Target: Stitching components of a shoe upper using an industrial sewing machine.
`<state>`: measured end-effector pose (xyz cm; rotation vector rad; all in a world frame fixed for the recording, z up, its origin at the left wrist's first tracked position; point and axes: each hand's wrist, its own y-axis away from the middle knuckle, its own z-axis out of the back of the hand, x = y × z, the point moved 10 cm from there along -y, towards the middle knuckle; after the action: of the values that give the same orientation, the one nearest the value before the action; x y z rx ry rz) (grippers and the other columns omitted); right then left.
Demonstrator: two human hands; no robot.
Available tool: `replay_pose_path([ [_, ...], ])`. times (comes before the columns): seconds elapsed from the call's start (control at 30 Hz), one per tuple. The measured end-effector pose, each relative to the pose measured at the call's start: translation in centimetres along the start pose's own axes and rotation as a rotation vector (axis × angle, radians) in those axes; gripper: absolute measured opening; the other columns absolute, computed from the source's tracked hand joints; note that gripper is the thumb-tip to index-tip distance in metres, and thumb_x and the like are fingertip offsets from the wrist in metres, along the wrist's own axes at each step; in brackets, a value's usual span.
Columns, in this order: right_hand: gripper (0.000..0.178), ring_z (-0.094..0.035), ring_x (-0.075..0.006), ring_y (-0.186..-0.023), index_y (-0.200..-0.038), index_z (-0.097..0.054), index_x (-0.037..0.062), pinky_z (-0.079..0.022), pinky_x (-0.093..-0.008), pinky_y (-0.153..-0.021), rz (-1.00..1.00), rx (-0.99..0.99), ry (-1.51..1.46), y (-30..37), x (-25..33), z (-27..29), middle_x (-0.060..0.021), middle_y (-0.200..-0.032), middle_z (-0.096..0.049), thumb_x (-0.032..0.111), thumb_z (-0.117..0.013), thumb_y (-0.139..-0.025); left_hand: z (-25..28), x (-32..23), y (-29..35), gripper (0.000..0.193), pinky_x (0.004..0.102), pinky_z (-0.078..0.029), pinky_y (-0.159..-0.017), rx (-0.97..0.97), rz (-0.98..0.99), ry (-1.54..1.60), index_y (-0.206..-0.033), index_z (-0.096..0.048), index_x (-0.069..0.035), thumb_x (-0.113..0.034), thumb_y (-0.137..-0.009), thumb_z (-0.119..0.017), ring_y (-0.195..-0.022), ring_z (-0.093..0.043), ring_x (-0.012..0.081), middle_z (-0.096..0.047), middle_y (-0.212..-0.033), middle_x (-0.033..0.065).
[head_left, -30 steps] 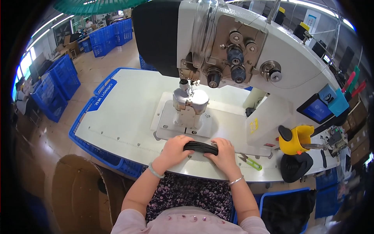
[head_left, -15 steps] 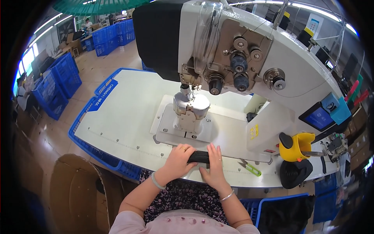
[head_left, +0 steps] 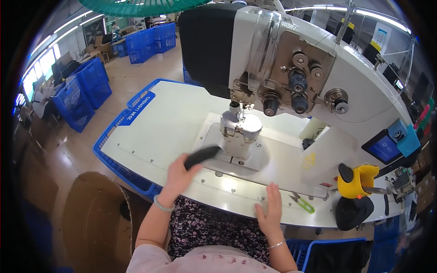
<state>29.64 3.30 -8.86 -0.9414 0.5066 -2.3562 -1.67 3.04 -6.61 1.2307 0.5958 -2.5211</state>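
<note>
My left hand (head_left: 179,178) is closed round one end of a stack of thin black pieces (head_left: 202,156). The stack juts up and to the right over the white sewing table (head_left: 150,123), left of the machine's post (head_left: 240,129); motion blurs it a little. My right hand (head_left: 271,208) holds nothing and lies at the table's front edge with its fingers stretched out. Just right of it are green-handled thread snips (head_left: 306,204), lying on the tabletop.
The sewing machine's head (head_left: 273,59) overhangs the post. A yellow holder (head_left: 362,182) and a black rounded object (head_left: 353,211) stand at the right. An open cardboard box (head_left: 91,223) is at the lower left; a blue crate (head_left: 314,248) with black material sits below the table.
Both hands were on the black stack at the front edge. My right hand has let go and moved right; my left hand has carried the stack left and lifted it. The view has shifted slightly.
</note>
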Motion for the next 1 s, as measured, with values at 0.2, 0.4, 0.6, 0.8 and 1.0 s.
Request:
replay_pose_path([
  [0.2,0.054,-0.037,-0.0399,-0.136,-0.132,-0.050,-0.0004,-0.031,-0.0459,-0.110,0.000,0.049,0.051,0.1,1.2,-1.1,-0.0203,-0.143,-0.043,0.012,-0.067,-0.082,-2.7,6.4,-6.1,0.081,0.0621,-0.026,-0.106,-0.028,0.116,-0.610,-0.141,-0.032,0.006,-0.044,-0.086,-0.065,-0.135,-0.029,0.0404,-0.039,-0.141,0.0243],
  [0.4,0.043,-0.046,-0.0394,-0.128,-0.122,-0.058,-0.0001,-0.040,-0.0434,-0.103,-0.023,-0.060,0.037,1.0,0.7,0.7,-0.0207,-0.135,-0.051,0.002,-0.065,-0.080,-3.0,5.4,-6.4,0.100,0.0685,-0.019,-0.106,0.074,0.083,-0.534,-0.148,-0.014,0.006,-0.055,-0.085,-0.062,-0.141,-0.020,0.0412,-0.027,-0.150,0.0243],
  [0.6,0.015,-0.058,-0.0329,-0.086,-0.092,-0.062,0.0009,-0.047,-0.0397,-0.079,0.082,-0.121,-0.111,8.3,0.9,3.1,-0.0148,-0.092,-0.062,-0.003,-0.063,-0.077,4.0,7.7,-2.7,0.096,0.0637,-0.019,-0.110,-0.099,-0.110,-0.594,-0.148,-0.020,0.003,-0.053,-0.084,-0.063,-0.145,-0.014,0.0399,-0.022,-0.154,0.0222],
  [0.8,0.013,-0.062,-0.0364,-0.082,-0.089,-0.065,-0.0021,-0.050,-0.0394,-0.077,-0.604,-0.150,-0.016,19.4,-13.4,-1.7,-0.0215,-0.088,-0.064,0.009,-0.060,-0.085,5.3,10.3,-1.6,0.087,0.0632,-0.018,-0.111,0.059,-0.117,-0.763,-0.148,-0.025,0.002,-0.050,-0.087,-0.059,-0.145,-0.015,0.0387,-0.023,-0.155,0.0213],
  [1.0,0.016,-0.064,-0.0364,-0.083,-0.089,-0.066,-0.0028,-0.051,-0.0388,-0.076,-0.610,0.105,0.069,17.9,-17.5,-10.7,-0.0227,-0.088,-0.065,0.011,-0.059,-0.085,4.9,9.7,-0.3,0.080,0.0638,-0.019,-0.110,0.076,-0.199,-0.758,-0.144,-0.033,0.003,-0.049,-0.088,-0.056,-0.142,-0.023,0.0409,-0.027,-0.152,0.0245],
])
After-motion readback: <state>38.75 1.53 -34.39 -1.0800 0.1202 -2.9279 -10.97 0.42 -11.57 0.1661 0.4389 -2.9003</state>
